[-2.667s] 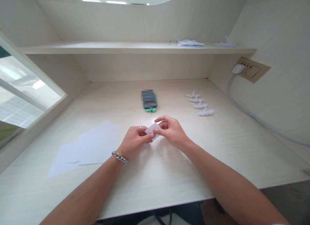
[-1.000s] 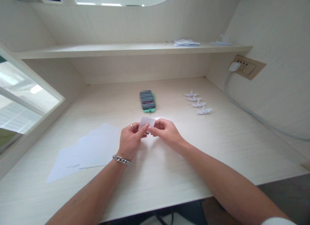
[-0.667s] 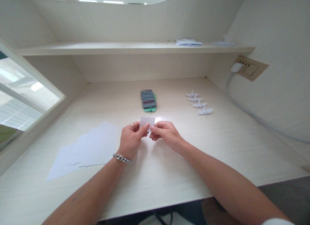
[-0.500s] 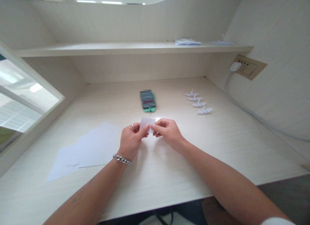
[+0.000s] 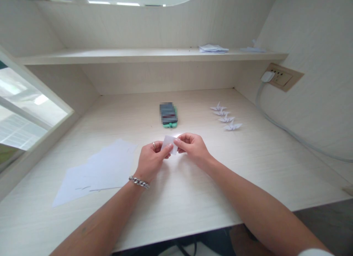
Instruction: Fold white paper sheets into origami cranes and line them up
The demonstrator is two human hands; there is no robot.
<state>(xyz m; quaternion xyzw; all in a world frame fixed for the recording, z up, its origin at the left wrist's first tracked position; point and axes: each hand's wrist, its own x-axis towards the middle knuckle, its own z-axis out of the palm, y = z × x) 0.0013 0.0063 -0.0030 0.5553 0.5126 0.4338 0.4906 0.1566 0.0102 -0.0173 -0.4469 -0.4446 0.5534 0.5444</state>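
A small white piece of paper, squarish and apparently folded, is held above the desk between both hands. My left hand, with a ring and a chain bracelet, pinches its left and lower side, thumb on top. At its right edge, my right hand grips it between thumb and curled fingers. The fingers behind the paper are partly hidden. Off to the right stand several folded paper cranes in a slanting row. White paper sheets lie flat to the left of my left hand.
A pixelated dark and green object lies just beyond my hands. On the shelf rests a stack of papers. A white plug and its cable run from the wall socket down the right side.
The small paper has turned from nearly level to tilted, shifting slightly right. Both hands have moved a little with it and keep hold. The cranes and sheets stay in place.
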